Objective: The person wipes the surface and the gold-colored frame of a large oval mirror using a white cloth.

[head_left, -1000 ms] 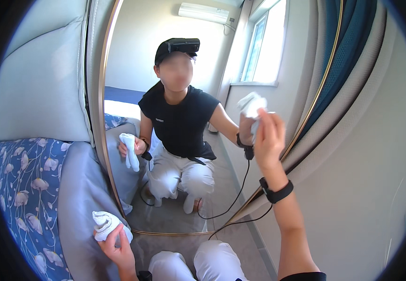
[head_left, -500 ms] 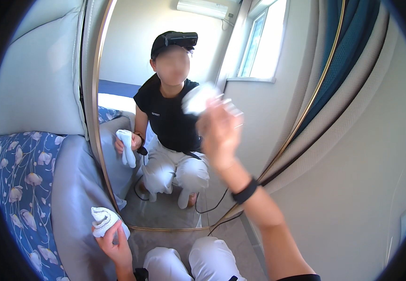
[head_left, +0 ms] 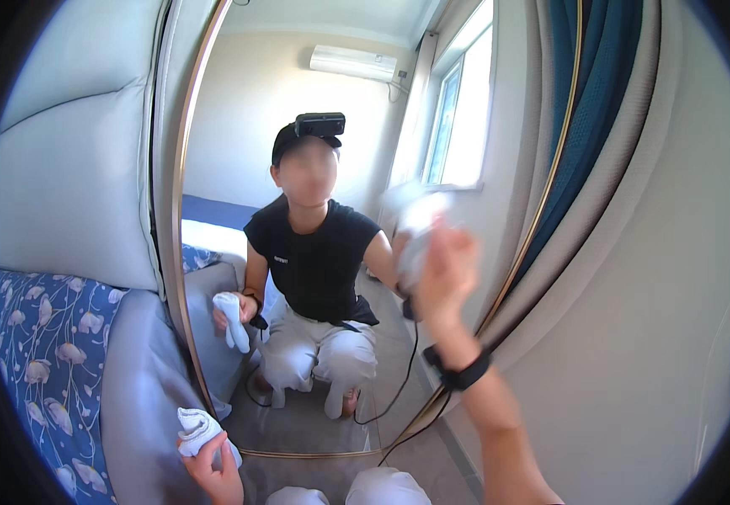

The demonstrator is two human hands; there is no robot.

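A tall mirror (head_left: 298,433) with a thin gold-coloured frame stands before me. Up at its right half, my right hand (head_left: 451,273) grips a white cloth (head_left: 420,210) close to the glass. Motion smears the cloth and fingers, and I cannot tell whether the cloth touches the mirror. Low on the left, my left hand (head_left: 216,473) pinches a folded white cloth (head_left: 199,431) between thumb and fingers, away from the glass. My crouching reflection shows in the mirror, the left hand's cloth included.
Left of the mirror are a pale padded headboard (head_left: 79,185), a blue floral bedspread (head_left: 53,362) and a grey padded bed side (head_left: 142,370). Teal and beige curtains (head_left: 609,126) hang at the right by a white wall (head_left: 634,379). A black cable (head_left: 420,433) runs along the floor.
My right hand with its cloth has moved rightward across the mirror. The view has tilted up, so the scene sits lower. My left hand keeps its hold on the folded cloth.
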